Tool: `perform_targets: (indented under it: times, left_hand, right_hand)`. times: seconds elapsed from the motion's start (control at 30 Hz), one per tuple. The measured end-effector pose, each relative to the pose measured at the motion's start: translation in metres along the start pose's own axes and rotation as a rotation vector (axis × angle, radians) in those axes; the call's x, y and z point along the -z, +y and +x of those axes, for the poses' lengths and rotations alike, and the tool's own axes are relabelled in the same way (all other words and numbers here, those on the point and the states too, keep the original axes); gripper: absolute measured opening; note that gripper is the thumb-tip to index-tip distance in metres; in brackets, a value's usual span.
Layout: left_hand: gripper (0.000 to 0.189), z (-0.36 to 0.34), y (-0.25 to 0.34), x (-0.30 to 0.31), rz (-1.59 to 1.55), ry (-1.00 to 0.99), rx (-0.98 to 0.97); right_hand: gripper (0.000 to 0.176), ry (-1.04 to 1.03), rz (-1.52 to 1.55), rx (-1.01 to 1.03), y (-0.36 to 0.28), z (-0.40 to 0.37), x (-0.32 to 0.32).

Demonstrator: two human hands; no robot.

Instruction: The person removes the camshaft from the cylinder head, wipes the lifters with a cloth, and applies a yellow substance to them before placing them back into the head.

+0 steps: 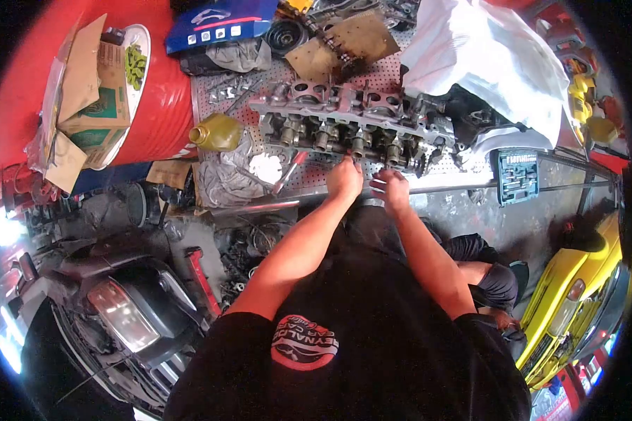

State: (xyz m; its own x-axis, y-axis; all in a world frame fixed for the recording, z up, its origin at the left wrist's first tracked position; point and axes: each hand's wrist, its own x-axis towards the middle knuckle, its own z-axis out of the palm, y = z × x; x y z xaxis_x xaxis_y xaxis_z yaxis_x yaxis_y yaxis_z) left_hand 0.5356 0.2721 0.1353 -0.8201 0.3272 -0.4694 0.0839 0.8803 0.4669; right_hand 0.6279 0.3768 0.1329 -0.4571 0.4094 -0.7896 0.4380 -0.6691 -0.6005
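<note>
A metal engine cylinder head (361, 130) lies across the perforated bench, its valve-train parts facing me. My left hand (345, 178) is at its near edge, fingers closed and fingertips against the lower middle of the head. Whatever those fingers pinch is too small to make out. Just to the right, my right hand (392, 189) is slightly below the head, its fingers bent but apart, with nothing visible in them. A red-handled screwdriver (295, 168) lies to the left of my left hand. Beside it is a crumpled white wad (265, 168).
A yellow-green bottle (218, 133) lies left of the head, above a grey plastic bag (225, 175). White cloth (488, 56) covers parts at the right. A teal tool case (518, 177) sits at the bench's front edge. A person's bent leg (495, 281) shows at lower right.
</note>
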Motion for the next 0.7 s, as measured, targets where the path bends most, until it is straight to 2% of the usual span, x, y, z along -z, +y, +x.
perform_targets:
  times: [0.03, 0.07, 0.1, 0.13, 0.2, 0.23, 0.33, 0.37, 0.47, 0.57, 0.7]
  left_hand:
    - [0.031, 0.001, 0.0, -0.003, -0.016, 0.018, 0.003]
    - [0.03, -0.001, -0.001, -0.006, -0.031, 0.038, 0.007]
    - [0.031, -0.003, -0.007, -0.014, -0.083, 0.138, -0.035]
    - [0.033, -0.004, -0.014, -0.02, -0.213, 0.096, -0.009]
    - [0.038, -0.004, -0.025, -0.027, -0.475, 0.017, 0.028]
    - [0.032, -0.003, -0.026, -0.031, -0.482, 0.1, 0.025]
    - [0.024, 0.001, -0.019, -0.035, -0.591, 0.146, 0.113]
    - [0.02, 0.006, -0.019, -0.04, -0.713, 0.21, 0.113]
    - [0.024, 0.004, -0.02, -0.041, -0.548, 0.362, -0.024]
    - [0.024, -0.017, -0.01, -0.022, -0.533, 0.36, -0.002]
    - [0.035, -0.011, -0.011, -0.026, -0.274, 0.249, 0.066]
  right_hand:
    - [0.028, -0.045, 0.081, -0.093, -0.009, -0.003, 0.0]
    - [0.029, -0.049, 0.086, -0.099, -0.008, 0.0, 0.0]
    - [0.031, -0.057, 0.092, -0.106, -0.006, 0.005, 0.002]
    - [0.032, -0.068, 0.1, -0.112, -0.003, 0.008, 0.004]
    - [0.024, -0.059, 0.125, -0.07, 0.004, 0.012, 0.006]
    - [0.021, -0.023, 0.1, -0.057, 0.003, 0.012, 0.005]
    - [0.019, 0.06, 0.032, -0.014, -0.001, 0.013, 0.004]
    - [0.021, 0.07, 0.007, -0.018, -0.002, 0.012, 0.004]
    - [0.027, 0.028, 0.011, -0.058, -0.004, 0.01, 0.002]
    - [0.033, -0.098, 0.101, -0.137, -0.009, 0.01, 0.001]
    - [0.026, -0.14, 0.157, -0.093, -0.003, 0.013, 0.005]
